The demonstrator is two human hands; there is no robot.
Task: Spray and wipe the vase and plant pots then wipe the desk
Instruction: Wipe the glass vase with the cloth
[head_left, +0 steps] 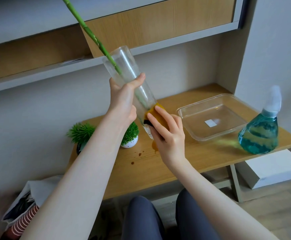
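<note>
A tall clear glass vase (123, 66) is held tilted above the wooden desk (158, 163), its mouth toward the upper left. A green bamboo stalk (87, 30) sticks out of it. My left hand (123, 99) grips the vase around its middle. My right hand (169, 134) presses a yellow sponge (156, 111) with a dark side against the vase's lower end. Two small plant pots stand behind my left arm: a white speckled one (130, 142) and a dark one (79, 148), partly hidden. The blue spray bottle (261, 132) stands at the desk's right.
A clear plastic tray (202, 106) sits at the back right of the desk. Brown stains (139, 154) dot the desk near the white pot. Shelves run above. A white box (271, 170) lies under the desk's right end, a bag of clothes (23, 210) on the floor left.
</note>
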